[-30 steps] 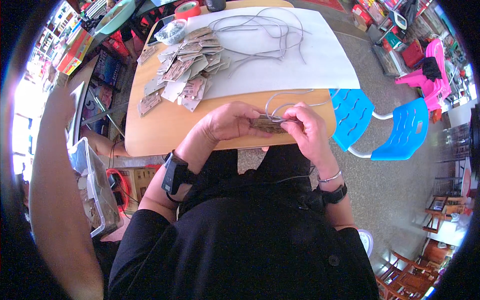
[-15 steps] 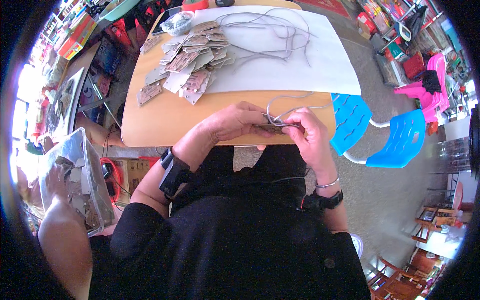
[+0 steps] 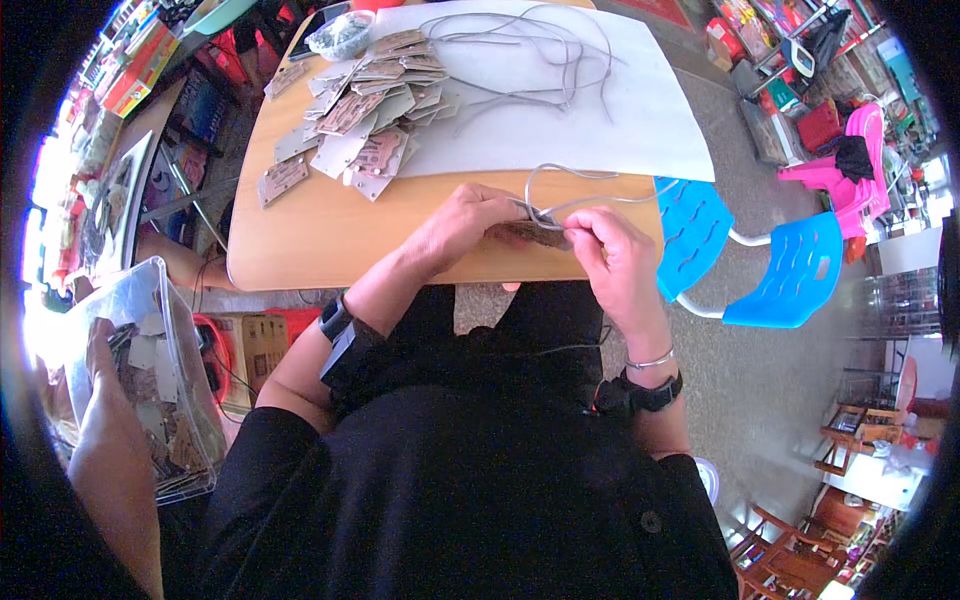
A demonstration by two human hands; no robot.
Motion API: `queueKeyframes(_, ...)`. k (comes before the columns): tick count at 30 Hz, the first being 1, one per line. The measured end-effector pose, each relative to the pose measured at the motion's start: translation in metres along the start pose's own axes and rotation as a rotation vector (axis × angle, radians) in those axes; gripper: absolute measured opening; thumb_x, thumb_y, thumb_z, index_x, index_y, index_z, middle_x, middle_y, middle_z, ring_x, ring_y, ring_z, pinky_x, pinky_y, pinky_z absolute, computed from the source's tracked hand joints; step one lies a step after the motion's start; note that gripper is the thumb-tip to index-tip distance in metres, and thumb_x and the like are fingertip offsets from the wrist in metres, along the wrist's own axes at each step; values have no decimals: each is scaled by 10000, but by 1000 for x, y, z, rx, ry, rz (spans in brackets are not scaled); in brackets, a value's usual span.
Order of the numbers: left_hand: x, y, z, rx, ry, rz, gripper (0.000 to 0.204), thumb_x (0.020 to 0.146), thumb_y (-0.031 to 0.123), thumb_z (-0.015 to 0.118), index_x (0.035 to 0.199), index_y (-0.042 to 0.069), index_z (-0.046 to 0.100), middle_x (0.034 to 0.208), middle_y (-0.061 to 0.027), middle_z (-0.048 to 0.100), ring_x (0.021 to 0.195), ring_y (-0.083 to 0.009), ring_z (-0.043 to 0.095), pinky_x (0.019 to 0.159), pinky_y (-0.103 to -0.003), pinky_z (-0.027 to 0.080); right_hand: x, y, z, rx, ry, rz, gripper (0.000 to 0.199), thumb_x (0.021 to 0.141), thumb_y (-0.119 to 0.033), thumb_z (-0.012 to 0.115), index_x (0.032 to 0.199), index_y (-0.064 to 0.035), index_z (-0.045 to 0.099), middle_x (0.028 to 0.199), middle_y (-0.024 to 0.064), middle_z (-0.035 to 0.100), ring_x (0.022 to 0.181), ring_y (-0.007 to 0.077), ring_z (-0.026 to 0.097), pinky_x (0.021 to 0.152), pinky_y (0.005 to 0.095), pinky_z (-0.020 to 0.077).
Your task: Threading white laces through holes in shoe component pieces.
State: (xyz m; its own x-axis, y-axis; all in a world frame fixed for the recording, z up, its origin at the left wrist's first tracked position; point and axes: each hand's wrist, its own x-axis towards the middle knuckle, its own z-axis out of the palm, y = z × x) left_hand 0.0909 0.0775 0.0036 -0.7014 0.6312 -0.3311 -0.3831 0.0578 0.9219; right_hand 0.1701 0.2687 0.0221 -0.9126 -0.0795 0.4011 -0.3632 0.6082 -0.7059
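Centrally, at the near edge of the table [image 3: 330, 240], the left hand [image 3: 465, 222] and right hand [image 3: 612, 255] pinch one small brown tag [image 3: 535, 233] between them — flat, cardboard-coloured, mostly hidden by fingers. A grey cord [image 3: 560, 185] loops up from it. More tags [image 3: 360, 110] lie heaped beyond — well apart.

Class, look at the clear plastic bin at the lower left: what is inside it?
Inside the clear plastic bin lie loose brown cardboard tags, like those piled on the wooden table. Another person's arm covers its near side, hiding what lies deeper.
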Motion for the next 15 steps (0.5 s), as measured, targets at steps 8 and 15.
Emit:
queueKeyframes(8, 8, -6, -7, 2, -78, 76, 306, 868, 195, 531, 993, -62, 639, 951, -144, 646, 845, -202, 625, 662, -333, 552, 4, -1, -5, 166, -17, 34, 61, 838, -61, 594, 863, -5, 591, 769, 98, 610, 671, 220, 603, 619, 282, 472)
queueKeyframes(15, 9, -15, -10, 110, -77, 144, 278, 867, 189, 539, 992, -30, 656, 879, -113, 653, 789, -163, 624, 638, -293, 539, 19, 3, -1, 145, -138, 208, 176, 853, -150, 581, 843, 12, 647, 739, 122, 645, 662, 211, 623, 613, 288, 470)
